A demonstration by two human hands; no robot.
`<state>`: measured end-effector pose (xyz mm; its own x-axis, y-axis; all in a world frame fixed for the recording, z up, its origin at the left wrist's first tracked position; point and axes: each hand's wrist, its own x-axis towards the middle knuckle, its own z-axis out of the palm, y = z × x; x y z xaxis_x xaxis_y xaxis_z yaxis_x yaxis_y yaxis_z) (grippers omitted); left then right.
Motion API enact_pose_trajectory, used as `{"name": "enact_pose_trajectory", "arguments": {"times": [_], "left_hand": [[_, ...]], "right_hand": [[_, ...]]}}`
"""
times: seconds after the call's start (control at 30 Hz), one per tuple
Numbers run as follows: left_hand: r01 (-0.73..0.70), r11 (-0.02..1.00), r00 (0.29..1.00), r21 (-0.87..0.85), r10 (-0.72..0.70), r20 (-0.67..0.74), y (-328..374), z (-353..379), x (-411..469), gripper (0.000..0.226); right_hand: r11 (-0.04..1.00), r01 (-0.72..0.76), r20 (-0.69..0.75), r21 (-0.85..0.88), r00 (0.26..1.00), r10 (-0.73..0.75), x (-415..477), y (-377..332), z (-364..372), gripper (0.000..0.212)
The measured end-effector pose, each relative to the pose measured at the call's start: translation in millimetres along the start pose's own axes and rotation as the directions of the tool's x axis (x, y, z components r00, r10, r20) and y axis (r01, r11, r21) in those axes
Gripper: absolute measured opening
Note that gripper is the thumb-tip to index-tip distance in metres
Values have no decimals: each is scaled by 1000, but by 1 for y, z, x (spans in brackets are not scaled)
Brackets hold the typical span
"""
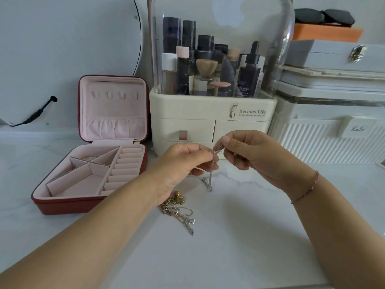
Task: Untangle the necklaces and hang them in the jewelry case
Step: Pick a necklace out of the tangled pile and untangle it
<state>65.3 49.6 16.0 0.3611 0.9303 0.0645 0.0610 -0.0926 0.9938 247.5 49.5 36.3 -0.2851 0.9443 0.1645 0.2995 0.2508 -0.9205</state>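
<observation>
**Silver chain pinched between our hands**

Nearest us, tangled necklaces (pixel 179 209) lie on the table (pixel 239 236). Above, our left hand (pixel 183 163) and right hand (pixel 250 152) pinch a silver necklace (pixel 210 180), its end dangling. Farther left, the jewelry case (pixel 93 155) stands open.

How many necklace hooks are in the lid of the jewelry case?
4 hooks in one row high on the open lid of the jewelry case: leftmost, second, third, rightmost. All are bare. They are small, so another could be missed.
</observation>
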Motion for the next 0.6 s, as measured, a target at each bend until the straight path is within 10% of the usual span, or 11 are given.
{"name": "enact_pose_trajectory", "arguments": {"times": [0.6], "left_hand": [[42,999,997,22,-40,-59,-2,-1,2,13]], "right_hand": [[999,-30,110,43,994,25,-1,-1,0,8]]}}
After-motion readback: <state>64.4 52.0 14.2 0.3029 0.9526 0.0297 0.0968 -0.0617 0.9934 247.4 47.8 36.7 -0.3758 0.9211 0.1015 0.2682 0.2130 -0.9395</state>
